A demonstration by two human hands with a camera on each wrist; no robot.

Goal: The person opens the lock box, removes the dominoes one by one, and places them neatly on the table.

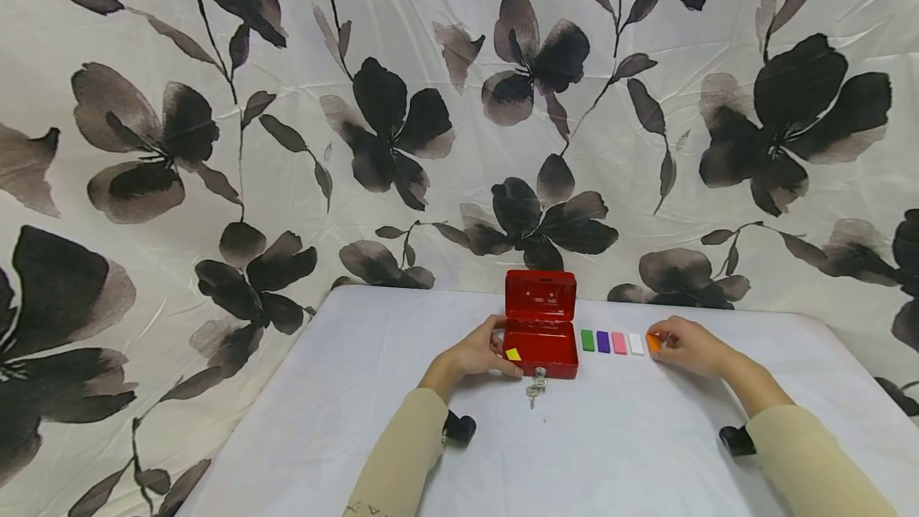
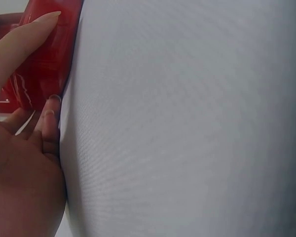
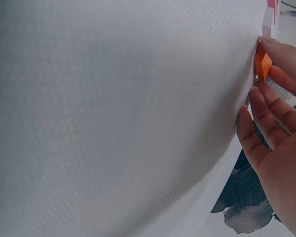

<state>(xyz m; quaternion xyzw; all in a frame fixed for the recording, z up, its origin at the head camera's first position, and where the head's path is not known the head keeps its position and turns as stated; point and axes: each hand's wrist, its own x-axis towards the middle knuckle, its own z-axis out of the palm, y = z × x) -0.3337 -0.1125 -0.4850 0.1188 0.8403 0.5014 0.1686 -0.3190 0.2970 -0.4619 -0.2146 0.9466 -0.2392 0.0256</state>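
Note:
A small red cash box (image 1: 549, 357) stands on the table with its lid (image 1: 540, 294) raised. My left hand (image 1: 470, 351) grips its left side, the thumb along the front wall and the fingers at the side, as the left wrist view also shows. Inside, near the left front corner, lies a yellow piece (image 1: 513, 354). Keys (image 1: 533, 395) hang from the front lock. At the right, my right hand (image 1: 691, 348) pinches an orange block (image 3: 261, 62) between thumb and fingertips, down at the table surface.
Between the box and my right hand runs a row of small blocks: green (image 1: 588, 341), purple (image 1: 603, 342), pink (image 1: 620, 343) and white (image 1: 636, 344). A white cloth covers the table (image 1: 574, 453). Behind its far edge hangs a floral curtain (image 1: 431, 14).

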